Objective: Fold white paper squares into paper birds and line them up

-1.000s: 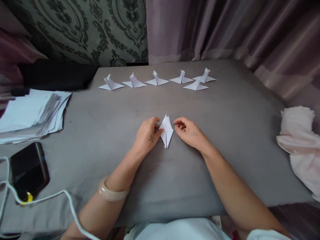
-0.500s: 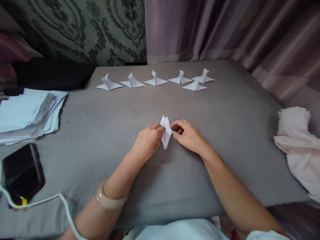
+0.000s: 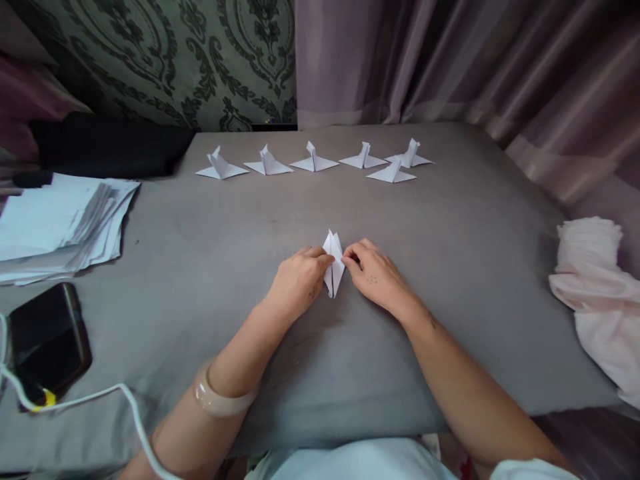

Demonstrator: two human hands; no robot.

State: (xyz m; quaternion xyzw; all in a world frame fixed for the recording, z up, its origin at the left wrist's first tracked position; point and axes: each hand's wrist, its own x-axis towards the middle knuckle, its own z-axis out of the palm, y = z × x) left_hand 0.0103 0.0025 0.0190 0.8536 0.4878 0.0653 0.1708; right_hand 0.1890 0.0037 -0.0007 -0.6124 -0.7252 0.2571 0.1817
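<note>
A white folded paper [image 3: 336, 270], a narrow diamond with a split far tip, lies on the grey cloth in front of me. My left hand [image 3: 303, 277] grips its left side, fingertips resting on the paper's middle. At the right corner, my right hand [image 3: 373, 270] pinches the paper's edge between thumb and forefinger. The fingers cover parts of both sides. Farther back stand several folded paper birds in a row, among them a left one [image 3: 220, 165], a middle one [image 3: 313, 160] and a front right one [image 3: 393, 172].
A stack of papers [image 3: 65, 220] lies at the left, with a black phone [image 3: 50, 333] and a white cable [image 3: 90, 398] nearer me. Black fabric [image 3: 110, 147] lies at the back left. Pale pink cloth [image 3: 600, 293] is bunched at the right edge of the grey-covered table [image 3: 225, 220].
My right thumb and fingers have closed together at the paper's right corner. My left hand keeps its hold. The whole view has shifted slightly.
</note>
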